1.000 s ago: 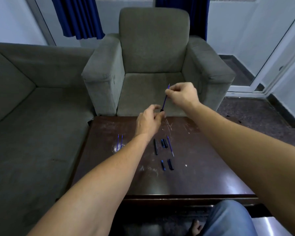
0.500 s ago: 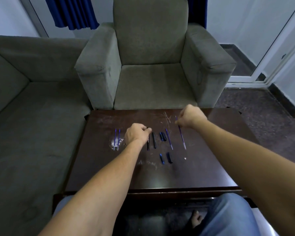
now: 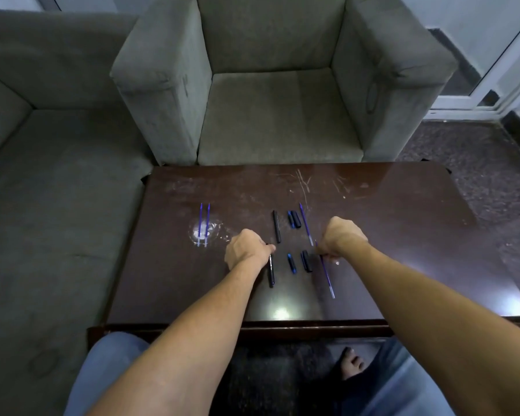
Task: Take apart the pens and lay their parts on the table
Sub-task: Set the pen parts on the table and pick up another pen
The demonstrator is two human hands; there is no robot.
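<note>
My left hand (image 3: 246, 247) pinches the top of a black pen barrel (image 3: 271, 271) that lies flat on the dark wooden table (image 3: 403, 235). My right hand (image 3: 344, 237) grips the upper end of a thin blue refill (image 3: 327, 276) resting on the table. Between the hands lie a small blue cap (image 3: 291, 263) and a black cap (image 3: 306, 261). Farther back sit another black barrel (image 3: 276, 226), two more caps (image 3: 294, 219) and a second blue refill (image 3: 306, 223). Two blue refills (image 3: 204, 224) lie side by side at the left.
A grey armchair (image 3: 276, 85) stands right behind the table. A grey sofa (image 3: 42, 175) runs along the left. My knees in jeans (image 3: 108, 364) and a bare foot (image 3: 351, 364) are under the near table edge. A white glare spot (image 3: 279, 312) shines on the tabletop.
Both hands came down from in front of the armchair and pulled toward me. The barrel and the refill, joined a second ago, now lie apart on the table under my fingers.
</note>
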